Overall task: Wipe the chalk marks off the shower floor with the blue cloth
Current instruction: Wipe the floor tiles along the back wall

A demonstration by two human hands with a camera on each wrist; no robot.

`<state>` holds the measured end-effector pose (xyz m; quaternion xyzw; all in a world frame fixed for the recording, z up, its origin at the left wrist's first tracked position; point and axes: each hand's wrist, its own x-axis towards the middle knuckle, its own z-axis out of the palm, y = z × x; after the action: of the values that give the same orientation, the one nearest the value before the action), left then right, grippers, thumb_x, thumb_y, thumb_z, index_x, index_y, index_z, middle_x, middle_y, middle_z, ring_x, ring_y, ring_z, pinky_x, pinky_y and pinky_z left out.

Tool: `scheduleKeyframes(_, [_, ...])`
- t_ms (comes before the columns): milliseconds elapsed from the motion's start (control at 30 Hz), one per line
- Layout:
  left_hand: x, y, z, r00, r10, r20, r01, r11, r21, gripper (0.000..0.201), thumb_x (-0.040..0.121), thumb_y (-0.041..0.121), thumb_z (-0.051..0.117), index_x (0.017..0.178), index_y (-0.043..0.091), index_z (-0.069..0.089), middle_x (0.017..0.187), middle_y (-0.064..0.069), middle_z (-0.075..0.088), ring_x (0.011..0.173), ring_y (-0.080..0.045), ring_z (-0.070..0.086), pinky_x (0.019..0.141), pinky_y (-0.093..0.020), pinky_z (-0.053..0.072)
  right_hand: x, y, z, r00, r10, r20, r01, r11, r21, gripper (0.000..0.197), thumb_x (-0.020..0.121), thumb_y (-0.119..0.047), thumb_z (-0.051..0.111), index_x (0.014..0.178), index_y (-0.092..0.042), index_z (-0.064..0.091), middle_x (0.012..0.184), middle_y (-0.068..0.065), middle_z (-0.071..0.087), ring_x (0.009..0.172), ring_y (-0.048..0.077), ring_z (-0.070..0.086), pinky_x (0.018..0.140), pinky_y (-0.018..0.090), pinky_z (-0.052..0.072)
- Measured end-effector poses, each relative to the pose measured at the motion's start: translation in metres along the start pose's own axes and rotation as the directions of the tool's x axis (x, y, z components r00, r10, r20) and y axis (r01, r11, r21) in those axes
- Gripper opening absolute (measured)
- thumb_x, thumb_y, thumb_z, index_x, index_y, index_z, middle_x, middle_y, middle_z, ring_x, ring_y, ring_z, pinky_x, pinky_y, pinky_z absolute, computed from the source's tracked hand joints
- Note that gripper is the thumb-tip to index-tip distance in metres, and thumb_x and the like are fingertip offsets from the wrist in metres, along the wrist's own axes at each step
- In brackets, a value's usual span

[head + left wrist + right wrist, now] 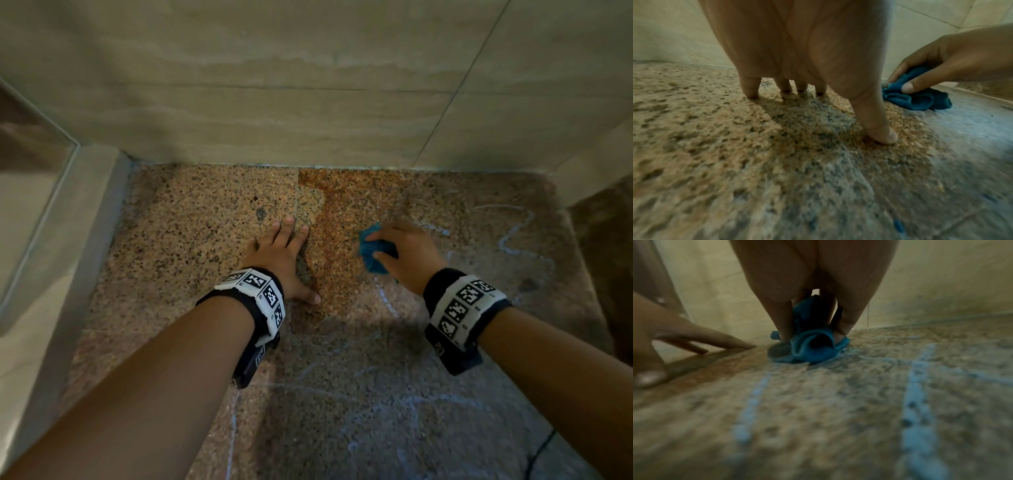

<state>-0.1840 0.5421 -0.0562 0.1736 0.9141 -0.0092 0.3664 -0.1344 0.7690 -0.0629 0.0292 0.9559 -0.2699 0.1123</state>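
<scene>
On the shower floor (191, 240), left hand (281, 253) braces, fingers spread flat; right hand (407, 253) pinches bunched blue cloth (371, 251) at floor centre. Chalk marks (513, 240) run 3 to 6 o'clock; best press flat, overlap strokes.

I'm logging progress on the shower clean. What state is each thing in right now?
Left hand: open, fingers spread, pressed on the floor.
Right hand: grips the cloth.
Cloth: bunched up, touching the floor.
Chalk marks: still there, right of the cloth and nearer the person; some look smeared.
Floor: speckled stone, with an orange-brown stain between the hands.
</scene>
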Motion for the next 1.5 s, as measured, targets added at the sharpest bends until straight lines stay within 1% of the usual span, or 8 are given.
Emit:
scheduleKeyframes(233, [-0.001, 0.001, 0.001, 1.000, -0.002, -0.004, 0.002, 1.000, -0.001, 0.131, 0.065, 0.073, 0.070, 0.151, 0.031, -0.019, 0.158, 0.004, -0.028, 0.147, -0.022, -0.017, 0.119, -0.052, 0.004, -0.016, -0.017, 0.011, 0.979, -0.125, 0.163, 0.147, 0.981, -0.130, 0.023, 0.089, -0.027, 0.061, 0.111, -0.021, 0.061, 0.122, 0.002, 0.048, 0.109, 0.025, 0.052, 0.089, 0.030, 0.043])
scheduleKeyframes(433, [-0.004, 0.004, 0.003, 1.000, 0.011, 0.000, -0.011, 1.000, 0.019, 0.131, 0.066, 0.075, 0.068, 0.150, 0.029, -0.022, 0.156, 0.000, -0.031, 0.146, -0.024, -0.020, 0.119, -0.051, -0.001, -0.006, -0.004, -0.005, 0.991, 0.118, -0.058, -0.119, 0.992, -0.027, 0.045, 0.088, -0.015, 0.063, 0.131, -0.017, 0.050, 0.135, 0.008, 0.047, 0.119, 0.030, 0.050, 0.097, 0.034, 0.041])
scheduleKeyframes(633, [-0.008, 0.012, 0.020, 0.996, 0.072, 0.052, -0.073, 0.997, 0.025, 0.136, 0.063, 0.074, 0.071, 0.145, 0.033, -0.029, 0.150, 0.000, -0.042, 0.142, -0.024, -0.031, 0.116, -0.051, -0.011, -0.025, -0.014, 0.014, 0.895, -0.303, 0.328, 0.393, 0.883, -0.257, 0.033, 0.090, -0.009, 0.058, 0.123, -0.015, 0.059, 0.133, 0.010, 0.051, 0.116, 0.023, 0.047, 0.092, 0.027, 0.037])
scheduleKeyframes(800, [-0.009, 0.012, 0.015, 0.996, 0.073, 0.052, -0.075, 0.997, 0.033, 0.136, 0.062, 0.074, 0.071, 0.147, 0.033, -0.027, 0.153, 0.000, -0.038, 0.144, -0.024, -0.028, 0.116, -0.051, -0.009, 0.008, 0.014, -0.012, 0.998, 0.056, -0.032, -0.063, 0.961, -0.270, 0.037, 0.089, -0.010, 0.057, 0.126, -0.015, 0.058, 0.135, 0.012, 0.046, 0.116, 0.033, 0.050, 0.098, 0.034, 0.041])
scheduleKeyframes(1000, [-0.009, 0.013, 0.016, 0.997, 0.060, 0.038, -0.061, 0.997, 0.041, 0.136, 0.061, 0.074, 0.072, 0.148, 0.033, -0.025, 0.154, 0.001, -0.035, 0.145, -0.025, -0.025, 0.117, -0.051, -0.006, -0.026, -0.017, 0.014, 0.835, -0.412, 0.365, 0.522, 0.804, -0.286, 0.033, 0.091, -0.009, 0.055, 0.123, -0.015, 0.057, 0.123, 0.006, 0.049, 0.107, 0.019, 0.049, 0.088, 0.024, 0.041])
scheduleKeyframes(1200, [-0.010, 0.012, 0.014, 0.998, 0.058, 0.036, -0.059, 0.997, 0.039, 0.137, 0.060, 0.073, 0.073, 0.148, 0.033, -0.025, 0.154, 0.001, -0.035, 0.145, -0.025, -0.024, 0.119, -0.053, -0.003, 0.001, 0.019, -0.010, 0.994, -0.024, -0.108, -0.011, 0.951, -0.310, 0.037, 0.089, -0.010, 0.057, 0.125, -0.017, 0.059, 0.129, 0.013, 0.049, 0.112, 0.032, 0.051, 0.094, 0.030, 0.039])
scheduleKeyframes(1400, [-0.011, 0.015, 0.015, 0.998, 0.054, 0.033, -0.055, 0.998, 0.040, 0.131, 0.067, 0.068, 0.073, 0.148, 0.033, -0.024, 0.154, 0.000, -0.035, 0.145, -0.025, -0.024, 0.119, -0.052, -0.004, -0.037, -0.020, 0.025, 0.765, -0.492, 0.416, 0.626, 0.721, -0.299, 0.036, 0.090, -0.011, 0.055, 0.126, -0.020, 0.057, 0.134, 0.007, 0.047, 0.119, 0.026, 0.045, 0.097, 0.034, 0.039])
scheduleKeyframes(1500, [-0.012, 0.014, 0.015, 0.997, 0.058, 0.043, -0.059, 0.997, 0.043, 0.134, 0.064, 0.072, 0.072, 0.148, 0.032, -0.025, 0.154, 0.000, -0.035, 0.145, -0.025, -0.025, 0.119, -0.052, -0.004, -0.007, 0.002, 0.001, 0.930, -0.336, 0.147, 0.366, 0.874, -0.320, 0.030, 0.091, -0.008, 0.057, 0.120, -0.014, 0.060, 0.122, 0.008, 0.052, 0.106, 0.025, 0.053, 0.084, 0.022, 0.040])
